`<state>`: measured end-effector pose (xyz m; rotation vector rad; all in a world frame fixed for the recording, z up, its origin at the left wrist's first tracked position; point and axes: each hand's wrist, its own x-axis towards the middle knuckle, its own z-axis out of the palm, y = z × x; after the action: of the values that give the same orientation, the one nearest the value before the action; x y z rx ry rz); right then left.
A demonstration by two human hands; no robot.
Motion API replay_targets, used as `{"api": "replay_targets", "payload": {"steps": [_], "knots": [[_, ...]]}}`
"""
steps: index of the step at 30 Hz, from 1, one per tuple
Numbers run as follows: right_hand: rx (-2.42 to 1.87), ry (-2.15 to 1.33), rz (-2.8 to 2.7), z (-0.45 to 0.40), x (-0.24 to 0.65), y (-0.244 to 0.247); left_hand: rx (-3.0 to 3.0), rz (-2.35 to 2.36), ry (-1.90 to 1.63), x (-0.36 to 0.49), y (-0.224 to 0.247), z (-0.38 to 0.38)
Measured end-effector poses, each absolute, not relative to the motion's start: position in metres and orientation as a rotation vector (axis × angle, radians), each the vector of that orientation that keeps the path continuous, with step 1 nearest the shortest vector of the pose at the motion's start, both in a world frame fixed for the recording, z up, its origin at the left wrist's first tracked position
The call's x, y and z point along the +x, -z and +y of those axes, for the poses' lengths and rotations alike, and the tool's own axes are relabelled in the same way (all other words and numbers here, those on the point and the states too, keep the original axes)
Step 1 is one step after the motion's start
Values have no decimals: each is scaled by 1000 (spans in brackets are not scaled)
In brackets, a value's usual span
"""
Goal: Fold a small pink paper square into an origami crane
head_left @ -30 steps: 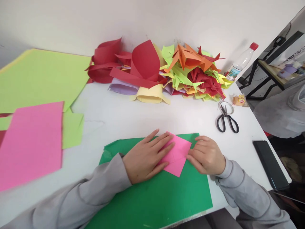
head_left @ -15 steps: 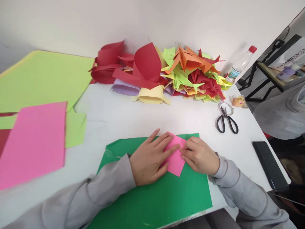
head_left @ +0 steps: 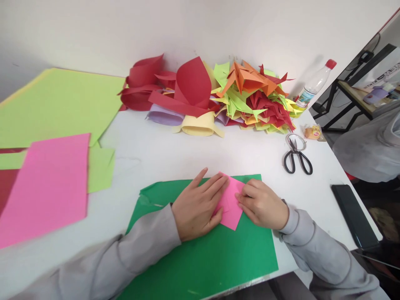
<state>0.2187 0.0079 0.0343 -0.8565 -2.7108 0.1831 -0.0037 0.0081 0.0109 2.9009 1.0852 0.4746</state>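
A small folded piece of pink paper (head_left: 230, 204) lies on a green sheet (head_left: 218, 266) at the front of the table. My left hand (head_left: 200, 206) rests flat across the paper's left part, fingers stretched out and hiding that side. At its right corner, the fingertips of my right hand (head_left: 261, 204) are pinched together on the paper's edge. Faint crease lines show on the pink surface between both hands.
Black-handled scissors (head_left: 298, 158) lie near a tape roll (head_left: 296, 142) and a small wrapped packet (head_left: 313, 132). Folded paper shapes (head_left: 256, 100) and red curled paper (head_left: 193, 83) line the wall beside a bottle (head_left: 315, 85). Pink sheets (head_left: 53, 187) lie left; a black phone (head_left: 354, 216) lies right.
My left index finger has drawn back from the right corner toward the other fingers, uncovering more of the pink paper. My right hand stays pinched at the same corner.
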Motion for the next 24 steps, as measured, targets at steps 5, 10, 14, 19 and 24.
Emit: {"api": "replay_targets", "payload": {"steps": [5, 10, 14, 19, 24], "knots": [[-846, -175, -2725, 7, 220, -34, 2911, 1149, -449, -5, -8, 10], [-800, -213, -2751, 4, 219, -37, 2879, 1027, -414, -10, -8, 19], [-743, -284, -2749, 1, 218, -34, 2914, 797, -431, -15, -7, 31], [-835, -349, -2572, 9, 222, -22, 3012, 840, -759, -11, -7, 24], [-881, -391, -2498, 17, 226, -20, 3030, 838, -733, -6, -5, 1]]}}
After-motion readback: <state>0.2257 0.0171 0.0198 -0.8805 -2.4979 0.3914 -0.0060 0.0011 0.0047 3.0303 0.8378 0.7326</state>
